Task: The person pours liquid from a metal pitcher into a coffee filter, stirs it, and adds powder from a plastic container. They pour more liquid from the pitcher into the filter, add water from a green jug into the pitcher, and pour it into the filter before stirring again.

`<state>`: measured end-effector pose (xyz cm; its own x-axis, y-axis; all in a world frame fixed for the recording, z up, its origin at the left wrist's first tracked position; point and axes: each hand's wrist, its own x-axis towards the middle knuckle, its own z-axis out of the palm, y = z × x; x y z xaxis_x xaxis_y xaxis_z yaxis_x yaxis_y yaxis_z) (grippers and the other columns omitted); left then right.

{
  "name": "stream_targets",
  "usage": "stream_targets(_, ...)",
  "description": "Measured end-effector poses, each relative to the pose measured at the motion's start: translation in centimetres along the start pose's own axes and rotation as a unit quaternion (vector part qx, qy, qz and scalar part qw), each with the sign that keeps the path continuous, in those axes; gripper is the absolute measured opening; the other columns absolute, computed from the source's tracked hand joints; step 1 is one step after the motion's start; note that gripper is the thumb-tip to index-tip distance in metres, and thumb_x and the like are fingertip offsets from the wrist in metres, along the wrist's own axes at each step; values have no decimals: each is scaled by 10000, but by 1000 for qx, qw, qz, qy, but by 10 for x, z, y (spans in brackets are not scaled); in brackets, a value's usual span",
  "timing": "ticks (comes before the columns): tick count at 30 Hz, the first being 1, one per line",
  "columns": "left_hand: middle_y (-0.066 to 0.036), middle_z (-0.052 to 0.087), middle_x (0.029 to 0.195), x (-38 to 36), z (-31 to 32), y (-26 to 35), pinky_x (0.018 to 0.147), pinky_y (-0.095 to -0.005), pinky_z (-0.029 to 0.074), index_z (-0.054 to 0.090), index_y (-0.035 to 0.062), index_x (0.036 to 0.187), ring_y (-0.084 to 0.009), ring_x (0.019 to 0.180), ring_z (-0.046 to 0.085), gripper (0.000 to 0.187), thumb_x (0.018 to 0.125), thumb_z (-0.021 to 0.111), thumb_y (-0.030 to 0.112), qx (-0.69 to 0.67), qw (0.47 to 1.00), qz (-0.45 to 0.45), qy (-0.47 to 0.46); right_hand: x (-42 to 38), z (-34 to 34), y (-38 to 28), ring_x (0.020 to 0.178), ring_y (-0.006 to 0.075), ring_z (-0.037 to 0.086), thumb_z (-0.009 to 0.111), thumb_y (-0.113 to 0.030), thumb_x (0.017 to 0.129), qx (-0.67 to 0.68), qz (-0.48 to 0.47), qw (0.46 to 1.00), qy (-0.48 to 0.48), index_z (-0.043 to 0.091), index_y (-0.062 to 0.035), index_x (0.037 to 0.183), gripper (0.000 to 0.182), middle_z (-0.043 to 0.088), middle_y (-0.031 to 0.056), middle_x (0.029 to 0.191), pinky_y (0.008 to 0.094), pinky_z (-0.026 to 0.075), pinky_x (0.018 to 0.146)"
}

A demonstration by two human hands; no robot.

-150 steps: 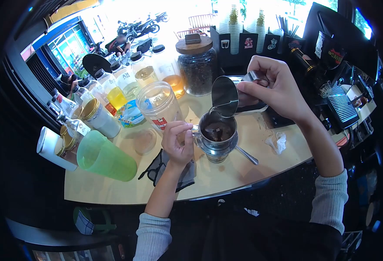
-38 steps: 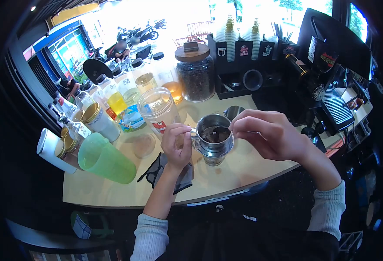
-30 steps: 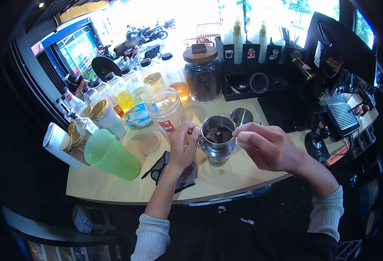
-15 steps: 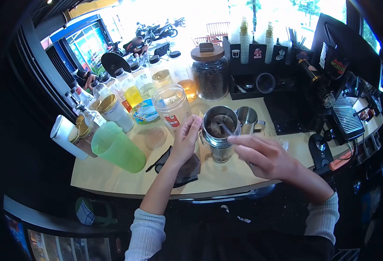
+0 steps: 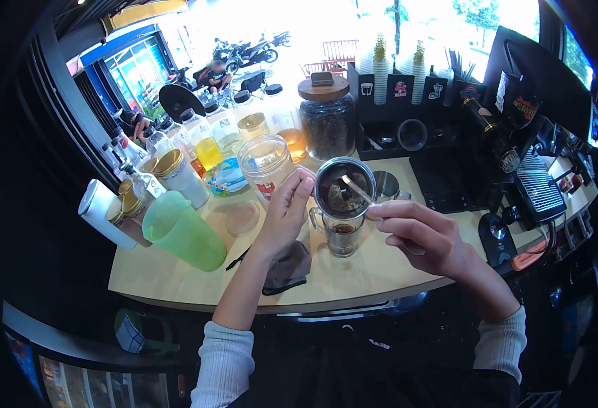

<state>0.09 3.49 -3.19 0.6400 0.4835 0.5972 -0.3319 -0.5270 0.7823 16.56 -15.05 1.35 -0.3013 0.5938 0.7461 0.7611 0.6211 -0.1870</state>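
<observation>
A round metal filter (image 5: pixel 336 207) with dark wet grounds inside is tilted above a glass mug (image 5: pixel 342 239), which holds some dark liquid. My left hand (image 5: pixel 286 207) grips the filter's left side, with the fingers pressed together at its rim. From the right, my right hand (image 5: pixel 421 238) pinches a small spoon (image 5: pixel 358 188), whose pale tip is over the grounds. Behind and to the right of the filter stands a metal cup (image 5: pixel 385 184), partly hidden. A dark cloth (image 5: pixel 288 267) lies on the counter below my left hand.
On the wooden counter (image 5: pixel 176 291) stand a green pitcher (image 5: pixel 183 231), a clear jar (image 5: pixel 265 163), several bottles, and a large jar of beans (image 5: pixel 328 126). A black cup holder and a coffee machine (image 5: pixel 540 180) are at the right. Two people sit outside.
The filter has risen and tilted, exposing more of the glass mug beneath it. My right hand and the spoon have shifted slightly, and the spoon's pale tip now shows.
</observation>
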Motion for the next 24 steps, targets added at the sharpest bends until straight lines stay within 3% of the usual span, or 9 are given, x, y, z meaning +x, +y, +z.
stream_targets(3,-4,450,820,3,-3,-9,727,-228,367,490,23,869,-79,773,416,233,1006,419,198,6,1000,13,2,-2,-2,-4,943,276,645,643,-36,840,81,46,995,-47,574,-17,946,128,613,130,1092,344,542,755)
stream_targets(6,-4,446,818,4,-4,-10,729,-230,364,490,26,868,-82,777,413,227,1006,416,191,19,1000,8,-3,0,-2,-1,959,264,644,640,-34,844,69,40,997,5,560,-17,949,133,619,128,1086,334,535,773)
stream_targets(13,-11,455,825,6,-3,-8,731,-234,369,486,24,856,-88,777,417,230,1005,418,185,8,999,29,-11,-2,-9,3,905,237,644,590,-10,869,150,78,984,-50,515,-24,952,113,616,136,1088,309,520,737)
stream_targets(15,-14,460,829,5,-3,-8,733,-235,372,487,23,854,-89,779,421,232,1005,418,185,6,999,35,-15,-4,-5,8,870,202,629,574,-20,881,190,99,977,-4,498,-29,956,107,616,134,1091,300,502,734)
stream_targets(18,-19,469,836,6,-2,-7,737,-238,378,488,21,855,-91,785,430,233,1005,419,185,10,999,41,-21,-6,-5,13,882,173,609,550,-45,905,238,123,963,-13,491,-27,977,95,616,135,1094,309,490,754)
stream_targets(22,-20,467,830,6,-3,-7,732,-240,378,487,19,853,-93,780,429,233,1005,418,181,4,999,42,-27,-4,-11,13,940,181,606,507,-55,932,250,132,959,-23,490,-23,974,55,612,142,1096,322,488,806)
stream_targets(24,-20,465,828,6,-3,-7,729,-240,378,487,18,852,-94,777,428,233,1005,418,180,2,998,46,-35,-2,-4,12,969,195,609,460,-64,956,305,128,943,34,498,-18,971,62,611,151,1090,335,489,843)
